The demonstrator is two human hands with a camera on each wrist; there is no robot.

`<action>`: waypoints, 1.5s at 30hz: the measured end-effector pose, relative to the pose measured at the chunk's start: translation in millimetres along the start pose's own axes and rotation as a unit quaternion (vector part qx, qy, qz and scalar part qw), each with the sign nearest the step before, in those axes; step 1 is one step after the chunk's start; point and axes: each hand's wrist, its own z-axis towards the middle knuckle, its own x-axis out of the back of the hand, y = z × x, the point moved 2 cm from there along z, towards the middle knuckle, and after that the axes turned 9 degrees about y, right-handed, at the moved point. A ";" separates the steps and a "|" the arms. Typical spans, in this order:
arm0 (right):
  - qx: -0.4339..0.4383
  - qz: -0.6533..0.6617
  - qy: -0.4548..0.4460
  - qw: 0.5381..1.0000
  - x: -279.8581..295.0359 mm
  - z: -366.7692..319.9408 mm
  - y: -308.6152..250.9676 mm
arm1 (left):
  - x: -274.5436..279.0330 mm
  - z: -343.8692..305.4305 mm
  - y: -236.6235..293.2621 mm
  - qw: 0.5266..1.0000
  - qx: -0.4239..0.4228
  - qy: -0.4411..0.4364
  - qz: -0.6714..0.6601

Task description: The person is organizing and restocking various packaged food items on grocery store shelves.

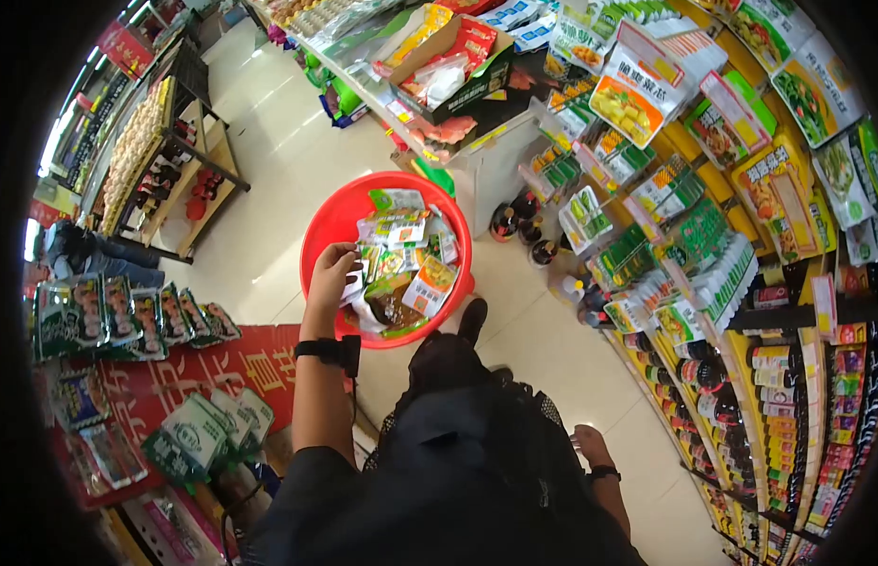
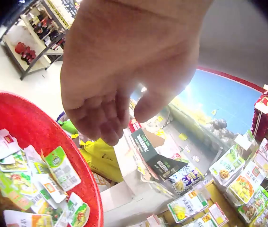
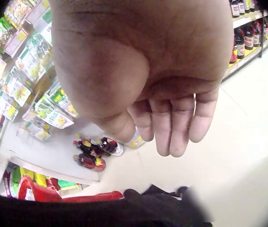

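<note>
A round red plastic basin (image 1: 328,219) stands on the floor in front of the person, heaped with small flat food packets (image 1: 430,284). The left hand (image 1: 332,274) hovers at the basin's left side, overlapping its rim in the head view. In the left wrist view that hand (image 2: 129,75) has loosely bent fingers and holds nothing, with the basin (image 2: 39,118) at lower left. Low on the person's right hangs the right hand (image 1: 590,443). Its fingers (image 3: 177,127) are relaxed in the right wrist view, and nothing is in them.
Shelves of packets (image 1: 689,236) rise on the right, with dark bottles (image 1: 504,223) on the floor beside them. An open display box (image 1: 453,75) sits on the counter ahead. Hanging green packets (image 1: 137,316) and a red banner (image 1: 231,377) are at left, an egg rack (image 1: 142,141) beyond.
</note>
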 end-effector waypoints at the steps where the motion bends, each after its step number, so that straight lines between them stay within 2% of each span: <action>1: 0.005 -0.036 -0.035 0.999 -3.4 1.7 18.8 | 8.9 -9.6 0.6 1.000 -0.010 -0.005 0.019; 3: 0.073 -0.154 -0.073 0.983 -9.4 3.7 41.4 | 27.3 -18.2 -2.1 0.999 0.001 0.004 0.040; 4: 0.053 -0.163 -0.069 0.983 -12.8 -19.1 26.2 | 35.4 -18.5 -4.3 0.999 0.004 0.007 0.050; 5: 0.022 -0.117 -0.057 0.991 -17.1 -27.7 21.1 | 41.5 -15.1 -12.1 0.999 0.011 0.012 0.048; 8: 0.048 -0.092 -0.013 0.995 -23.5 -18.4 33.2 | 45.7 -2.4 -37.1 0.997 0.060 0.009 0.052; 9: 0.062 -0.059 0.001 0.996 -24.6 -15.9 34.0 | 48.8 12.3 -59.0 0.994 0.072 -0.020 0.075; 10: 0.041 0.007 0.008 0.999 -25.7 -14.0 34.5 | 43.7 14.4 -65.8 0.989 0.112 -0.022 0.093; 12: 0.023 0.056 0.024 0.998 -27.9 -12.1 26.5 | 43.1 41.9 -117.5 0.985 0.110 -0.058 0.122; 14: 0.026 0.051 0.046 0.997 -31.2 -28.0 5.1 | 45.3 65.3 -174.7 0.964 0.126 -0.102 0.212; 17: 0.026 0.052 0.062 0.996 -42.7 -40.6 -7.1 | 36.5 60.1 -204.2 0.922 0.174 -0.148 0.313; 20: 0.037 0.022 0.069 0.997 -59.5 -63.5 -18.4 | 31.9 62.5 -230.2 0.939 0.172 -0.112 0.275; 21: 0.039 0.011 0.069 0.997 -66.1 -73.9 -24.3 | 30.2 67.7 -225.6 0.922 0.175 -0.153 0.309; 24: 0.018 0.012 0.055 0.998 -82.9 -83.1 -19.3 | 33.8 121.6 -314.5 0.941 0.059 -0.111 0.315; 25: 0.018 0.015 0.056 0.998 -88.0 -86.5 -15.8 | 26.7 120.1 -298.5 0.959 0.050 -0.115 0.252; 26: 0.017 0.020 0.058 0.998 -93.2 -91.5 -14.4 | 25.4 143.6 -335.2 0.951 0.065 -0.121 0.277; 29: 0.064 -0.018 0.077 0.995 -106.1 -110.3 -26.5 | 7.2 129.0 -265.3 0.933 0.132 -0.142 0.303; 31: 0.059 -0.032 0.087 0.994 -115.8 -122.0 -40.8 | -1.7 120.2 -227.7 0.913 0.186 -0.173 0.318; 34: 0.076 -0.071 0.100 0.990 -130.0 -135.7 -70.1 | -6.6 145.7 -307.0 0.899 0.191 -0.228 0.321; 35: 0.084 -0.086 0.103 0.987 -134.2 -139.0 -78.3 | -8.2 144.9 -310.5 0.904 0.147 -0.203 0.346; 38: 0.096 -0.077 0.100 0.987 -144.6 -143.7 -91.8 | -6.8 136.8 -288.9 0.880 0.129 -0.225 0.397; 41: 0.082 -0.043 0.086 0.992 -154.7 -146.0 -101.8 | 2.7 126.9 -273.3 0.881 -0.041 -0.174 0.438; 44: 0.067 -0.038 0.073 0.994 -161.2 -143.9 -100.9 | 5.5 114.7 -231.4 0.874 -0.070 -0.138 0.461; 45: 0.065 -0.041 0.071 0.994 -161.7 -141.7 -98.7 | 7.6 108.5 -215.7 0.887 -0.089 -0.114 0.438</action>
